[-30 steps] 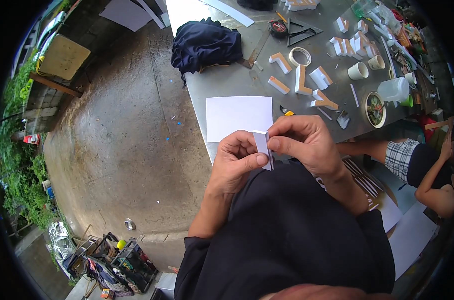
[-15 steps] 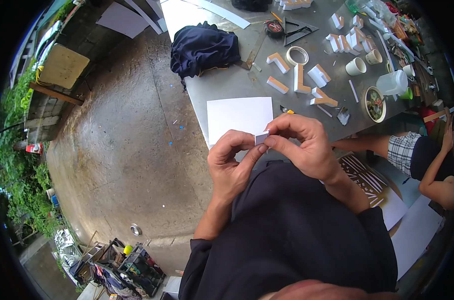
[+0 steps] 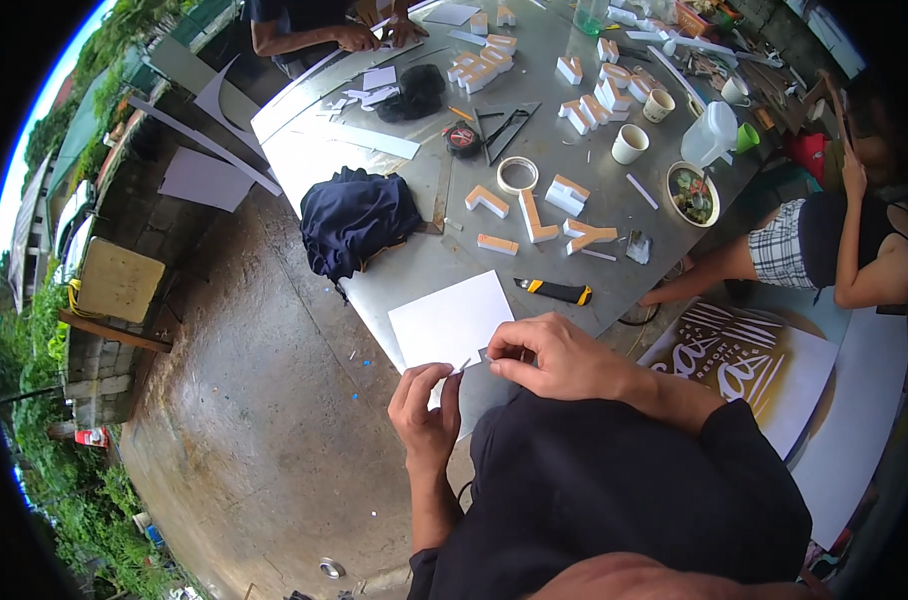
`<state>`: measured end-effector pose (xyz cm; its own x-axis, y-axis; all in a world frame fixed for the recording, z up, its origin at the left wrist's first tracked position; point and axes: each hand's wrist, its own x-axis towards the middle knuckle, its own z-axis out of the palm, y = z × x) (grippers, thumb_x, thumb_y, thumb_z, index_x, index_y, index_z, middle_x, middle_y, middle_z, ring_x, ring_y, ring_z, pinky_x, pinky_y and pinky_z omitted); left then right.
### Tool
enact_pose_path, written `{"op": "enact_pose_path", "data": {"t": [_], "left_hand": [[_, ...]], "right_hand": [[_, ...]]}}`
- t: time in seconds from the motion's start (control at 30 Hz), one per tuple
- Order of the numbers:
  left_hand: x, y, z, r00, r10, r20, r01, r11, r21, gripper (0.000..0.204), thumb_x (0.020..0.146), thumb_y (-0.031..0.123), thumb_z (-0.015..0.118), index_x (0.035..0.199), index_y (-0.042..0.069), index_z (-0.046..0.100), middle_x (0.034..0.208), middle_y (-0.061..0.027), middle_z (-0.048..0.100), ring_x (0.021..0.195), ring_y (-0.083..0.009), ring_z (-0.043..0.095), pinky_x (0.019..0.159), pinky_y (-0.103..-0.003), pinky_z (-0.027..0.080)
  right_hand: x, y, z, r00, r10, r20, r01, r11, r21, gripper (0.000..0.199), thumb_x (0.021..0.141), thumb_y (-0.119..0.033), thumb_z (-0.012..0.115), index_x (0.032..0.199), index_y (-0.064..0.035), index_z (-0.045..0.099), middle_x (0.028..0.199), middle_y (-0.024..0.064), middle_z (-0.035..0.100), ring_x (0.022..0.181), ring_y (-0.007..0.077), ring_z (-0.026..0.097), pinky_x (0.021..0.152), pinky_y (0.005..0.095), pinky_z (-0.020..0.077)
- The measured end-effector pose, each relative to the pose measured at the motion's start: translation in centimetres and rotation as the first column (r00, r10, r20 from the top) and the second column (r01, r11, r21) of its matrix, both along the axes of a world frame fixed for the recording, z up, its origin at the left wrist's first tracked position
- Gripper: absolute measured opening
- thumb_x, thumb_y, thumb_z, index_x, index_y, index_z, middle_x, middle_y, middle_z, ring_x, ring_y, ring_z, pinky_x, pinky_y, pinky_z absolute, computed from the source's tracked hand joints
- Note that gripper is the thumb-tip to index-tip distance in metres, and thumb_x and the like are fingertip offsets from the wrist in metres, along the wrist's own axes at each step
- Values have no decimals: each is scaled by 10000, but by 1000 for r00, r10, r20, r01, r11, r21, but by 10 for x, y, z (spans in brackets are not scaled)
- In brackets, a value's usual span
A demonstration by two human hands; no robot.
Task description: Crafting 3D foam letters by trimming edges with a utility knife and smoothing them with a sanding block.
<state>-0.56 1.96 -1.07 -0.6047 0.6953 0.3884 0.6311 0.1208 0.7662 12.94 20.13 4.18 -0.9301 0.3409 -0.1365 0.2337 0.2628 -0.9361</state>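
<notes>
Head view: two hands at near counter [image 3: 414, 270] edge. Right hand [image 3: 554, 358] pinches small pale piece [image 3: 486, 354] – too small to make out. Left hand [image 3: 426, 408] curled, fingertips at near corner of one white sheet [image 3: 452, 322]. One yellow-black utility knife [image 3: 554, 291] just beyond. Two paper cups [image 3: 630, 143] far right, one tape roll [image 3: 517, 175], one dark cloth bundle [image 3: 358, 218] – counter's far end cut off.

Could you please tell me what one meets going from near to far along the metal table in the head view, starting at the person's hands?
Right hand → white square sheet → yellow and black utility knife → L-shaped foam piece → roll of tape → paper cup.
</notes>
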Motion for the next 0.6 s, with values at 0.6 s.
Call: {"op": "enact_pose_path", "data": {"t": [0.6], "left_hand": [[6, 3, -104, 549, 51, 834, 120, 983, -139, 435, 943, -14, 694, 1346, -41, 533, 878, -92, 705, 783, -157, 689, 727, -297, 566]], "right_hand": [[183, 55, -230, 659, -514, 549, 115, 790, 602, 181, 865, -194, 704, 959, -43, 736, 937, 218, 741, 928, 428, 727, 803, 530, 571]]}}
